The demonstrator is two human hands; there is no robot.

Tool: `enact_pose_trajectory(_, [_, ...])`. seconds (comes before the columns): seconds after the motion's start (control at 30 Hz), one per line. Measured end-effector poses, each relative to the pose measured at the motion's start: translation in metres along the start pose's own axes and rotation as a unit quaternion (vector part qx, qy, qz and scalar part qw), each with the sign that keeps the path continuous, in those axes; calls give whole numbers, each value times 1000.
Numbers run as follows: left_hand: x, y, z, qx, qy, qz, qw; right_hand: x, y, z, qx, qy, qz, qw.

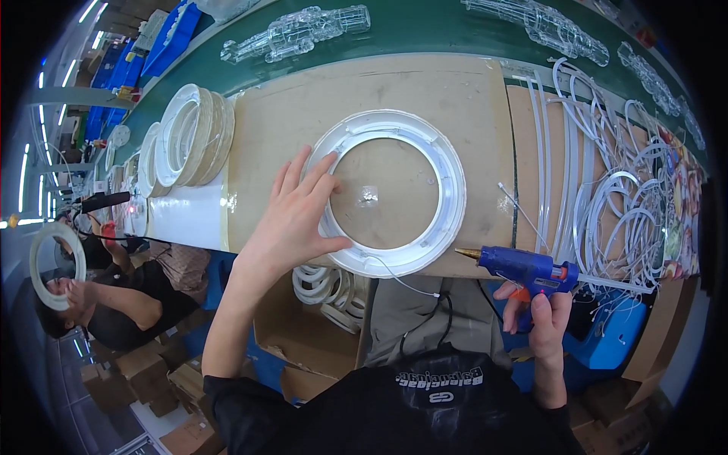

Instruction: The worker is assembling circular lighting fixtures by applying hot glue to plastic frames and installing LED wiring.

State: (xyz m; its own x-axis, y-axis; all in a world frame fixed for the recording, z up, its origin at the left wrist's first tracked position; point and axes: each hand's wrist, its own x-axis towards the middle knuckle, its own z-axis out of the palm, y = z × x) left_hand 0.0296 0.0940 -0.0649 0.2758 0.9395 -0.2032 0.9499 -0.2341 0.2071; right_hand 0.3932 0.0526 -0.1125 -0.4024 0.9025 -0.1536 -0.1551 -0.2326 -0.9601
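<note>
At far left, one co-worker [136,307] is holding up one pale ring [34,263]. Several stacked rings [205,140] are standing nearby — overlapping too much to count. The two hands are working apart: the left hand [292,227] is spreading its fingers over one white ring [453,193], hiding part of its left rim. That ring is lying flat mid-tabletop [280,95], showing a glossy channelled face, with one thin lead [402,284] trailing nearside. The right hand [542,322] is gripping one blue glue gun [523,268]. Farther right, white tubing [607,212] is lying tangled — strands uncountable.
</note>
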Motion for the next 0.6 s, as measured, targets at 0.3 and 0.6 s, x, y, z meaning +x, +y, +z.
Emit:
enact_pose_trajectory(0.3, [-1, -2, 3, 11, 4, 3, 1000, 1, 3, 0, 7, -11, -18, 1000])
enact_pose_trajectory(0.6, [-1, 4, 3, -1, -8, 13, 1000, -1, 4, -1, 3, -12, -7, 1000])
